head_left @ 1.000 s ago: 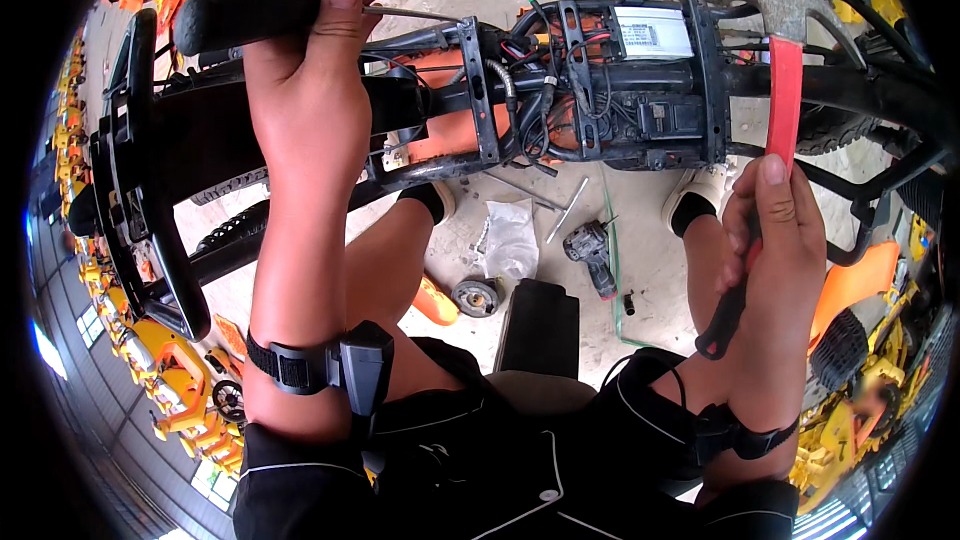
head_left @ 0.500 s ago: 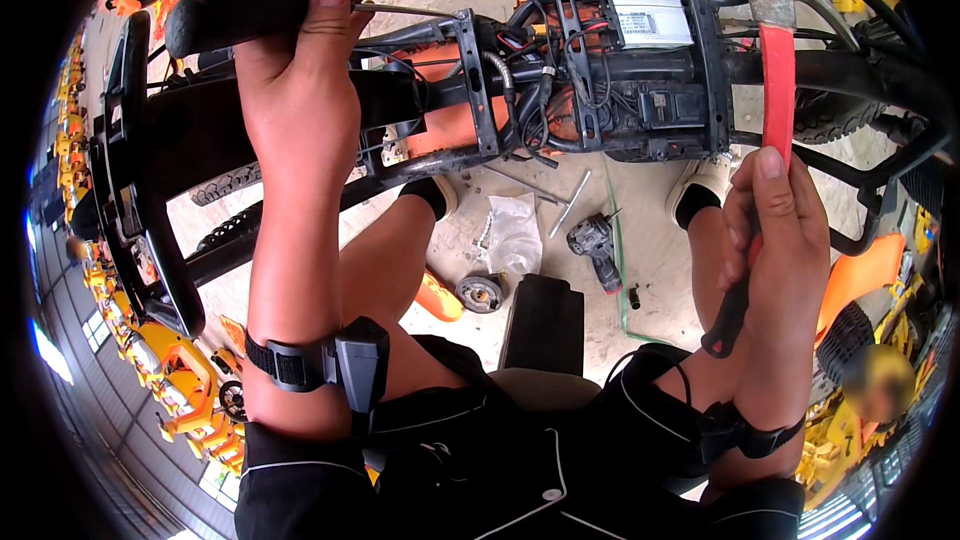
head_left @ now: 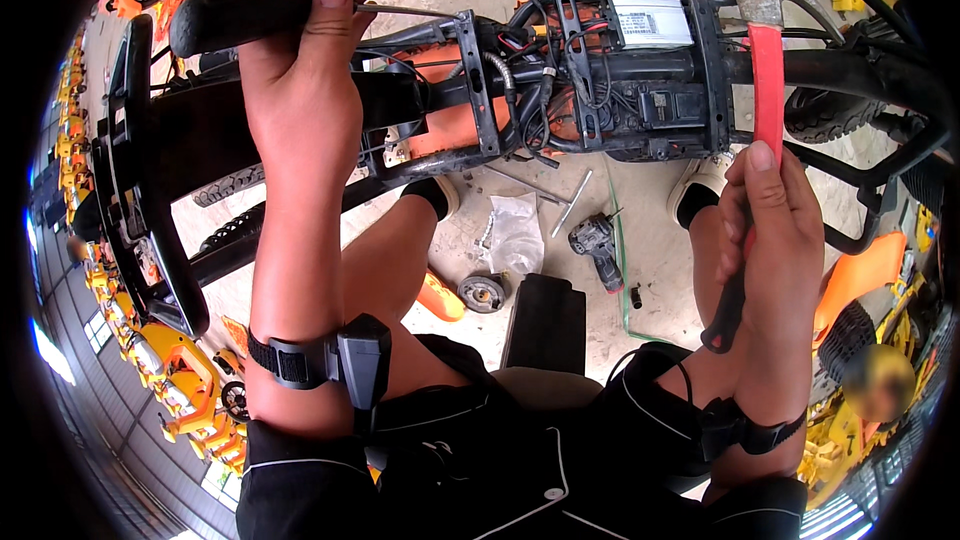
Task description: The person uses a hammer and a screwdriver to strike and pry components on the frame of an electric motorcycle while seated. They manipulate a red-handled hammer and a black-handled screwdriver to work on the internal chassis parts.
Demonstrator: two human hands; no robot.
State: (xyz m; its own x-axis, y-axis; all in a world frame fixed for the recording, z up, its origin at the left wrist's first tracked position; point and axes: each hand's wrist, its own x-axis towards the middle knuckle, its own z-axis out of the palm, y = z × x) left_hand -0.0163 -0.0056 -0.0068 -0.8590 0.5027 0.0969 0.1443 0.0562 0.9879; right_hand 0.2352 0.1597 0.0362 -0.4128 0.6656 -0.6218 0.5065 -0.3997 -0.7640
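Note:
My left hand [head_left: 305, 105] is closed round the black handle of a screwdriver [head_left: 235, 18], thumb on top. Its thin metal shaft points right, and the tip meets the upper end of a slotted black bracket [head_left: 478, 90] on a vehicle frame [head_left: 670, 65]; the exact contact is too small to tell. My right hand [head_left: 775, 230] grips a claw hammer [head_left: 768, 90] by its red and black handle. The worn metal head is up, over the right part of the frame, apart from the screwdriver. Cables and a silver box [head_left: 652, 22] sit on the frame between my hands.
On the sandy floor below the frame lie a cordless drill [head_left: 597, 248], a clear plastic bag [head_left: 516, 232], a round metal part [head_left: 483, 292] and a metal rod [head_left: 571, 203]. A black padded piece [head_left: 545, 325] stands between my legs. Yellow vehicles [head_left: 190, 385] line the left side.
The hammer and my right hand have shifted slightly to the left. My left hand keeps the screwdriver at the same bracket.

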